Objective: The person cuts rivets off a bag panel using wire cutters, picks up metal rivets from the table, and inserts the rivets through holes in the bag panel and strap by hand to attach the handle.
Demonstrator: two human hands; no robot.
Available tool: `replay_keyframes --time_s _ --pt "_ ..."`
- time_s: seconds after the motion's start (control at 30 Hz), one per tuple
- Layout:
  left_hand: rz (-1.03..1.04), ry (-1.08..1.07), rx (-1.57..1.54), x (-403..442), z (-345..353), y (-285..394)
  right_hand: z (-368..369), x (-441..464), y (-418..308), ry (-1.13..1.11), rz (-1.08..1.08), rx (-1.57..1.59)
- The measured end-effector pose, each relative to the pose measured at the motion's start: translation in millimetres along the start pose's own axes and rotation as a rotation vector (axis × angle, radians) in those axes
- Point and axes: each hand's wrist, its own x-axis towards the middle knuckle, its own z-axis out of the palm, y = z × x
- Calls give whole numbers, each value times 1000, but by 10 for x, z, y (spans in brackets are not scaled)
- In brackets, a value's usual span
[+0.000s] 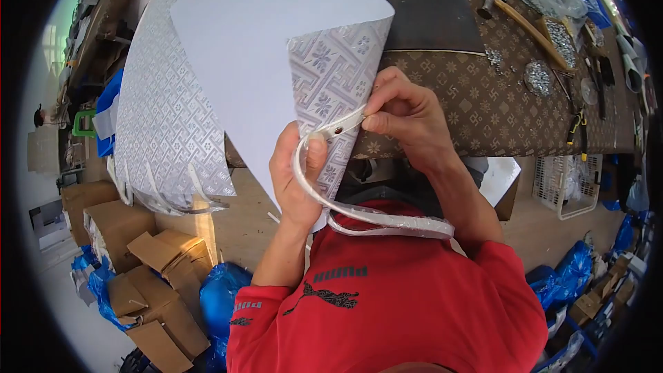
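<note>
My left hand (pixel 293 176) is closed around a white strap (pixel 387 221) and the folded-over edge of a patterned sheet (pixel 338 62), its thumb pressing the strap down. The sheet has a plain white back and a grey-lilac geometric and floral print. Near the strap's end is a small dark round hole or rivet (pixel 338 130). My right hand (pixel 412 119) pinches the strap's tip between thumb and fingers at the sheet's edge. From my left hand the strap loops down across the red shirt, partly covered in clear plastic. Any tiny part between my right fingertips is hidden.
A brown patterned table (pixel 428 110) bears a black board (pixel 428 7), a hammer (pixel 532 31) and piles of small metal pieces (pixel 537 77). More printed sheets with straps (pixel 169 110) hang at left. Cardboard boxes (pixel 162 311) and a white basket (pixel 566 186) stand below.
</note>
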Motion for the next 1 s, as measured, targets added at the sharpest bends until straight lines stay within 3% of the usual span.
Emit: replay_keyframes --time_s 0.07,0.13,0.17,0.2,0.23,0.27,0.3,0.37,0.53,0.63,0.67,0.73,0.8,0.9,0.97,1.0 --pt "30 5 189 -30 -118 -111 1 20 49 -12 -17 -128" --pt "104 76 579 -103 -329 -215 33 5 -113 15 24 -400" --pt "-134 345 46 -77 -501 -488 45 10 -104 0 -36 -425" --pt "-101 478 212 -49 -425 -545 39 39 -16 24 -119 -387" --pt "195 243 588 -12 -432 -408 94 28 -121 48 -96 -395" --pt "206 203 757 -11 -437 -317 133 48 -82 68 -83 -362" --pt "133 -49 604 98 -651 -282 132 59 -110 52 -105 -361" --pt "60 38 654 90 -439 -189 139 57 -49 48 -105 -191" --pt "318 -135 583 294 -104 155 25 114 -31 138 -156 -330" --pt "221 -446 738 507 -198 478 -143 181 -150 -60 19 -261" --pt "239 -441 737 532 -215 603 -222 225 -205 -67 4 -269" --pt "223 -520 888 539 -204 879 -431 382 -392 102 200 -96" --pt "214 -554 973 480 -137 1108 -616 622 -582 91 330 -41" --pt "108 -897 1060 228 54 1376 -627 1112 -729 29 473 -1" --pt "553 -1107 1067 57 58 1285 -566 1499 -426 -21 403 -116" --pt "547 -1089 1078 53 60 1225 -565 1702 -245 -55 334 -223"
